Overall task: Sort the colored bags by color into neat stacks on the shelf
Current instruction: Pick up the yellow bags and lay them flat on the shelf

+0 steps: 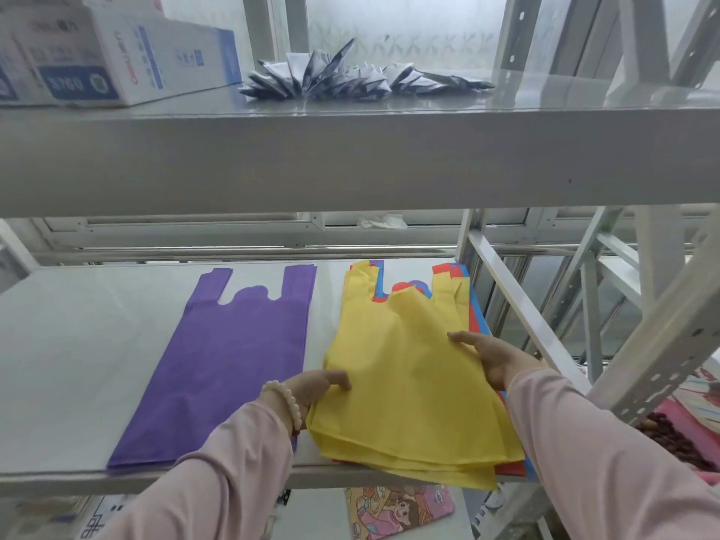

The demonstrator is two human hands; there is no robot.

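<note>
While left hand and right hand clamp fingers on edges of the yellow bags, purple bag lies flat alongside; upper shelf overhead holds box, folded packets.

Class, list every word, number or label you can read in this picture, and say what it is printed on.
Box on the upper shelf, blue label: upside down, looks like "8760", too blurred to be sure.
Same box, other print: too blurred to read.
Carton at bottom left: dark marks, cut off, unreadable.
Purple bag, yellow bag: no print.
Cartoon bag: drawing only, no legible words.
</note>
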